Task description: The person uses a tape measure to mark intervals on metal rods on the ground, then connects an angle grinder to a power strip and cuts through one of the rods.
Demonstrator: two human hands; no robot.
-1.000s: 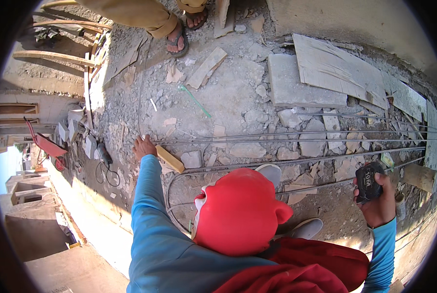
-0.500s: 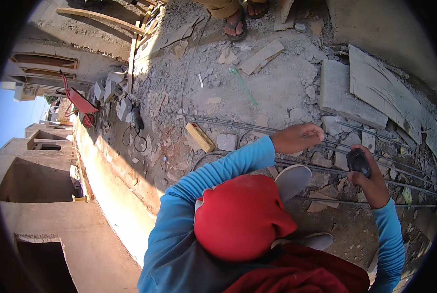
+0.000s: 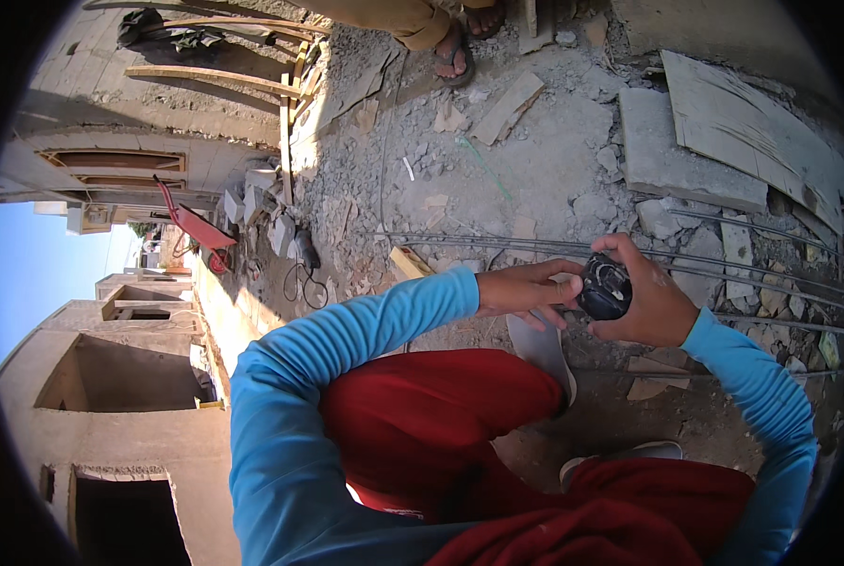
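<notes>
My right hand (image 3: 646, 300) is wrapped round a palm-sized, rounded black object (image 3: 605, 286) with pale scuffs. It could be a tape measure, but no tape shows. My left hand (image 3: 532, 291) comes in from the left with its fingers apart. Its fingertips are at the object's left edge; whether they press on it I cannot tell. Just beyond and beneath both hands, several long thin steel bars (image 3: 766, 281) run left to right over the rubble. Below my left hand is one of my grey shoes (image 3: 543, 355).
A yellow block (image 3: 411, 263) lies left of the bars. Farther left are a corded black power tool (image 3: 306, 249) and a red wheelbarrow (image 3: 202, 229). A concrete slab (image 3: 681, 156) and a cracked board (image 3: 743, 132) lie far right. Another person's sandalled foot (image 3: 454, 58) stands at the top.
My hands have come together: the right has moved left with the black object, and the left has left its place over the bars to meet it. My view has shifted.
</notes>
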